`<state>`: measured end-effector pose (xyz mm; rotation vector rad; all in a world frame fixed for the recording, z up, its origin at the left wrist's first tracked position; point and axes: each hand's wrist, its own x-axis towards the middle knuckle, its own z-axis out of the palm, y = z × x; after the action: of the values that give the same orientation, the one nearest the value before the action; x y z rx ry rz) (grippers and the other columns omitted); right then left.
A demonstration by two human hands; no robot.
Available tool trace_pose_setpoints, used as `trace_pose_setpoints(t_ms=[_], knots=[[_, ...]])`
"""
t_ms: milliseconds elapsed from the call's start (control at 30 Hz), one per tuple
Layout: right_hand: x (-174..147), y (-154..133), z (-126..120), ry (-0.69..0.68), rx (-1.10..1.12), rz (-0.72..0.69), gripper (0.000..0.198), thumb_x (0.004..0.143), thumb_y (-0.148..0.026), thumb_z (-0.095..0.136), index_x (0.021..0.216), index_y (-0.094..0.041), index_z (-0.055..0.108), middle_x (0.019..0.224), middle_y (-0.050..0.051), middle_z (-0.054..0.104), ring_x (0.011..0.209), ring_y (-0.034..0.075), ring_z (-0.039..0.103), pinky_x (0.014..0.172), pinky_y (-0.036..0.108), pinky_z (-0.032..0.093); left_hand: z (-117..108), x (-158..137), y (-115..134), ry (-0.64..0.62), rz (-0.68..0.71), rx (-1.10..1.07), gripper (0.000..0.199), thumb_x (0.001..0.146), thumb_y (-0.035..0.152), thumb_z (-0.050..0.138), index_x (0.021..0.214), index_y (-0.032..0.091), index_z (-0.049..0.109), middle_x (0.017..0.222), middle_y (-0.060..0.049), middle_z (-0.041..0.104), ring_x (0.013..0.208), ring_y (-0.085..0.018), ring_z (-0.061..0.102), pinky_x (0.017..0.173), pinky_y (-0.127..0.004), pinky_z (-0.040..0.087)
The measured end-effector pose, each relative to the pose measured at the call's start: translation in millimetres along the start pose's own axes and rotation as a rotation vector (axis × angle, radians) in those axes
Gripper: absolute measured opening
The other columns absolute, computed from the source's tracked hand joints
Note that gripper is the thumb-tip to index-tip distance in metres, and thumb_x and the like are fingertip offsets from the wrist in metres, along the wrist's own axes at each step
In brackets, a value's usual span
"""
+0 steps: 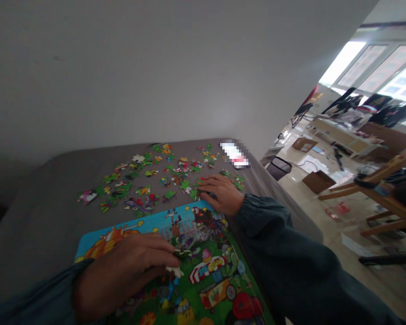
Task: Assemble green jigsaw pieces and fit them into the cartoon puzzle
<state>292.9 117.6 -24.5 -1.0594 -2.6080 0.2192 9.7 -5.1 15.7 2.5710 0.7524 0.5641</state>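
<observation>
Low in the frame, left hand (122,271) resting on the jigsaw puzzle (203,271), fingers curled loosely around a small dark piece (182,253) pinched at the fingertips, a pale piece (176,271) just beneath them; grip partly closed, not a fist. Right of centre, right hand (219,193) laid flat on the grey table (47,212), fingers spread and pressing down among the loose pieces (145,180), whether anything is caught under the fingers, cannot tell. Puzzle looking well along, by the look of it: blue sky strip, orange shape at the left corner, green ground, cartoon figures, a red and yellow cart, all joined into one bright sheet across the lower middle. Plenty left though: dozens of green, red and orange bits scattered across the middle of the frame, well apart from each other, above the assembled sheet. Blurred-out white patch (235,155) near the table's far edge. Upper right, a bright room with windows (385,72), cardboard boxes (316,180) on the floor, wooden frames
</observation>
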Motion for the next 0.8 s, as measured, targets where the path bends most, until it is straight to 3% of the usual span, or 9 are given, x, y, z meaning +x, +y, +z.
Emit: trace_pose_setpoints(t_ms=[233, 500, 800], knots=[[-1, 13, 5, 0.118, 0.154, 0.039, 0.055, 0.096, -0.018, 0.055, 0.151, -0.017, 0.051, 0.131, 0.013, 0.072, 0.125, 0.027, 0.061, 0.112, 0.052, 0.046, 0, -1, -3, 0.005, 0.006, -0.027, 0.024, 0.105, 0.023, 0.056, 0.102, 0.031, 0.078, 0.100, 0.004, 0.083, 0.088, -0.013, 0.078, 0.074, -0.017, 0.055], [-5, 14, 10, 0.117, 0.147, -0.028, 0.037, 0.098, -0.023, 0.056, 0.133, -0.019, 0.068, 0.128, 0.015, 0.072, 0.121, 0.029, 0.063, 0.108, 0.055, 0.048, 5, -1, 5, -0.060, -0.028, -0.078, 0.022, 0.104, 0.023, 0.058, 0.101, 0.029, 0.079, 0.102, 0.002, 0.083, 0.089, -0.014, 0.078, 0.080, -0.018, 0.056], [-10, 16, 17, 0.092, 0.136, -0.046, 0.034, 0.102, -0.026, 0.053, 0.129, -0.020, 0.073, 0.130, 0.016, 0.070, 0.123, 0.029, 0.064, 0.107, 0.055, 0.051, 8, 0, 21, -0.027, -0.024, -0.106, 0.022, 0.105, 0.025, 0.057, 0.106, 0.028, 0.079, 0.104, -0.001, 0.084, 0.091, -0.015, 0.077, 0.085, -0.026, 0.060]])
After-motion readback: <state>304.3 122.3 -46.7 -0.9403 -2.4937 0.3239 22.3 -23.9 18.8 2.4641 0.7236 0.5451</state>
